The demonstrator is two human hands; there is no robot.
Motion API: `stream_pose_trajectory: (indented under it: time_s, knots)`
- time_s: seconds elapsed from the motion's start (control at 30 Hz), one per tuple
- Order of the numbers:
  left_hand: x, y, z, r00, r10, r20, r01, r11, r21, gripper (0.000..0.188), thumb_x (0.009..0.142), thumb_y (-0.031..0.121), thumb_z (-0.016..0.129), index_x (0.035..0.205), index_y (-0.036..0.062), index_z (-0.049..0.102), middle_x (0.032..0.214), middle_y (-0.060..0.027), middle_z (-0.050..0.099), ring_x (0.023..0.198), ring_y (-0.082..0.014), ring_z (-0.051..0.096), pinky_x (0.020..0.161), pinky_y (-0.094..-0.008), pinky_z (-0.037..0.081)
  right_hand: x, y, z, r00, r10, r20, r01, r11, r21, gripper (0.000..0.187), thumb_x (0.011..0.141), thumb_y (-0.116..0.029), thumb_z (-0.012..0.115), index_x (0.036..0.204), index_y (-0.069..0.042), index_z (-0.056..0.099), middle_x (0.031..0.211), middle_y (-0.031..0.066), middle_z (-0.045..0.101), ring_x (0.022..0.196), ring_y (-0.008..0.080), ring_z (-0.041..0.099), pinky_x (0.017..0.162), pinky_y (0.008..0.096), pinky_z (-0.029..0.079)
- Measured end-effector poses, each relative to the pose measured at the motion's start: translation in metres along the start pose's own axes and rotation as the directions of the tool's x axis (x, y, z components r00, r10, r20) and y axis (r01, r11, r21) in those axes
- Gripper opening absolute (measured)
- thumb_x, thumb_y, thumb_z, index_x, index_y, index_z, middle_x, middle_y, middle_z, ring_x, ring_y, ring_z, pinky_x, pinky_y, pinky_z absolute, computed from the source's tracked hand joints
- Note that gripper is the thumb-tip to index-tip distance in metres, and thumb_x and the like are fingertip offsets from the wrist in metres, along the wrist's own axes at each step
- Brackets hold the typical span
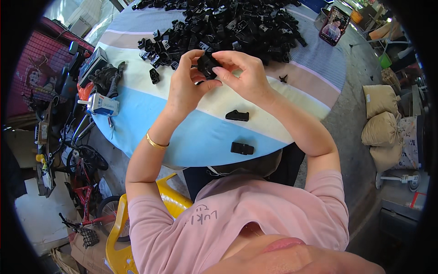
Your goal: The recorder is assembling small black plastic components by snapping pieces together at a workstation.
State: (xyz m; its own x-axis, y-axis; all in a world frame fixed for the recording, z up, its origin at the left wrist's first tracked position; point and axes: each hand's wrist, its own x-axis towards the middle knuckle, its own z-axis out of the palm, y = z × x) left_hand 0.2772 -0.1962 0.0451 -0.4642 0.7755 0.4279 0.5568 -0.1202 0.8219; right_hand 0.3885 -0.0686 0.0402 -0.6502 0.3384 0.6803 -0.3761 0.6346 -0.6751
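Observation:
Between my two hands, above the table's middle, is a small black plastic part [207,65]. My left hand [186,84] grips its left side with thumb and fingers. From the right, my right hand [244,75] pinches the same part. Its exact kind does not show. Just beyond my hands spreads a large heap of similar black plastic parts [237,27]. A single black piece [154,76] lies left of my left hand. Nearer to me lie two more, a wedge-like piece [237,116] and a blocky piece [242,148] by the table's front edge.
A striped cloth covers the round table [150,123]. At its left edge sit a blue-and-white carton [104,105] and dark gloves [109,77]. A phone [334,26] stands at the far right. A yellow chair [121,228], a red bicycle [86,196] and tan sacks [381,128] surround it.

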Motion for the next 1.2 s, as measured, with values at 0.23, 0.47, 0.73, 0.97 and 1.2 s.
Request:
stream_pose_trajectory:
  time_s: [0.23,0.47,0.73,0.97,1.2]
  knots:
    - [-0.004,-0.005,-0.007,0.922,-0.359,0.144,0.360,0.661,-0.658,0.050,0.085,0.003,0.060,0.131,0.0029,0.042,0.099,-0.0048,0.057,0.086,-0.0123,0.059,0.081,-0.0283,0.054,0.002,-0.007,-0.001,1.000,0.025,0.009,-0.024,0.993,-0.117,0.029,0.072,-0.003,0.071,0.100,0.000,0.064,0.082,0.0077,0.064,0.066,0.0127,0.061,0.060,0.0238,0.050]
    - [-0.006,-0.006,-0.002,0.923,-0.365,0.123,0.340,0.623,-0.704,0.045,0.088,0.011,0.059,0.129,-0.0016,0.043,0.090,-0.0058,0.059,0.085,-0.0121,0.059,0.081,-0.0267,0.052,0.001,-0.004,-0.001,0.987,-0.154,0.054,0.163,0.940,-0.299,0.029,0.070,-0.003,0.072,0.098,-0.002,0.064,0.082,0.0076,0.064,0.066,0.0152,0.061,0.059,0.0263,0.050]
    - [-0.010,-0.009,-0.004,0.929,-0.352,0.116,0.353,0.746,-0.565,0.032,0.088,0.014,0.060,0.116,-0.0015,0.055,0.092,-0.0069,0.061,0.087,-0.0134,0.060,0.082,-0.0277,0.050,-0.005,-0.007,0.008,0.984,-0.161,0.081,0.179,0.922,-0.343,0.045,0.064,-0.008,0.078,0.106,-0.004,0.062,0.091,0.0065,0.064,0.074,0.0179,0.061,0.066,0.0273,0.050]
    - [-0.028,0.011,0.006,0.948,0.066,0.313,-0.094,0.993,0.077,0.041,0.076,0.019,0.070,0.112,0.0077,0.053,0.080,-0.0100,0.062,0.074,-0.0240,0.060,0.067,-0.0343,0.049,0.019,0.025,-0.036,0.938,0.314,0.148,-0.342,0.910,0.234,0.022,0.088,-0.010,0.059,0.109,-0.004,0.061,0.088,0.0051,0.066,0.076,0.0100,0.059,0.069,0.0215,0.047]
    - [-0.033,0.013,0.007,0.746,0.443,0.498,-0.566,0.816,0.122,0.043,0.072,0.028,0.072,0.106,0.0075,0.058,0.079,-0.0077,0.061,0.072,-0.0263,0.057,0.065,-0.0362,0.048,0.006,0.026,0.006,0.873,-0.207,0.442,0.364,0.880,-0.306,0.030,0.074,0.002,0.061,0.103,-0.004,0.062,0.103,0.0088,0.062,0.089,0.0276,0.057,0.077,0.0319,0.049]
